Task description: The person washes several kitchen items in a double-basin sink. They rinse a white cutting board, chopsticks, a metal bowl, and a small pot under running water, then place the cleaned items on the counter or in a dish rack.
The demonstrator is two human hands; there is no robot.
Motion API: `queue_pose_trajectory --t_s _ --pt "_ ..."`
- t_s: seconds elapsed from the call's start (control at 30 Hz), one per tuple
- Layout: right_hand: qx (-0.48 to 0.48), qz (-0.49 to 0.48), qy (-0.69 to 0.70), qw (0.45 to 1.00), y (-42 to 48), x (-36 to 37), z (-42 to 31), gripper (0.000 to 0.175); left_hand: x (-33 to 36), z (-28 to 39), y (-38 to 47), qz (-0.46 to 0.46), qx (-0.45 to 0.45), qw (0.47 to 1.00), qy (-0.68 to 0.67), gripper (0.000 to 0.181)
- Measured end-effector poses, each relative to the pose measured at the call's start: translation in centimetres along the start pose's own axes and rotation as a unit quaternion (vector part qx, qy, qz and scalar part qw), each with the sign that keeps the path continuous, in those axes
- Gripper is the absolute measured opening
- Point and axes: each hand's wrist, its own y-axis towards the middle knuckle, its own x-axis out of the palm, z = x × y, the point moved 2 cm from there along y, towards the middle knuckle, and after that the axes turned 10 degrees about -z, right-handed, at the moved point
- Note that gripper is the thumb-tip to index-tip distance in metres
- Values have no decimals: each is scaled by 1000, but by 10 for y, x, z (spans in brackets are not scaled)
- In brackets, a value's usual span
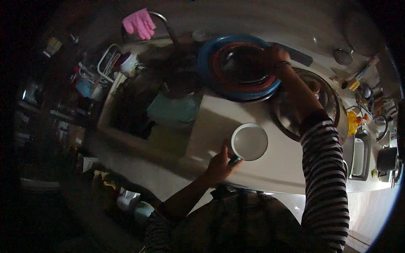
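Note:
My left hand (220,166) grips the dark handle of a white mug (249,142) with a dark rim, at the near part of a white countertop (281,158). The mug's inside looks pale; whether it holds anything is unclear. Farther off, my right hand (275,56) reaches to the right side of a dark round vessel (242,64), its fingers in shadow, so its hold cannot be made out. That vessel sits within a reddish round basin or colander (218,68), which is inside a larger blue basin (205,60).
A large pan with a glass lid (289,110) lies under my right forearm. To the left are a dark sink (126,117) and a teal container (174,109). A pink glove (140,23) hangs by the faucet (164,20). A yellow bottle (352,122) stands at the right.

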Motion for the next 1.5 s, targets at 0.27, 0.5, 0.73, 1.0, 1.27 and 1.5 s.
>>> queue_pose_trajectory --t_s 0.27,0.5,0.73,1.0,1.27,1.5 --pt "-7 137 19 990 -34 23 113 19 -2 -31 18 37 34 991 -121 47" --pt "87 185 54 977 -180 20 168 15 -37 -61 31 138 134 963 -188 29" --pt "64 248 96 962 -245 53 176 22 -63 -36 37 79 -14 964 -252 29" --pt "65 213 123 967 -297 58 172 19 -63 -37 2 294 104 950 -21 35" --pt "90 234 214 944 -353 86 176 14 -95 74 70 329 283 882 182 25" --pt "93 222 294 925 -373 81 168 12 -143 114 231 161 -144 836 505 23"
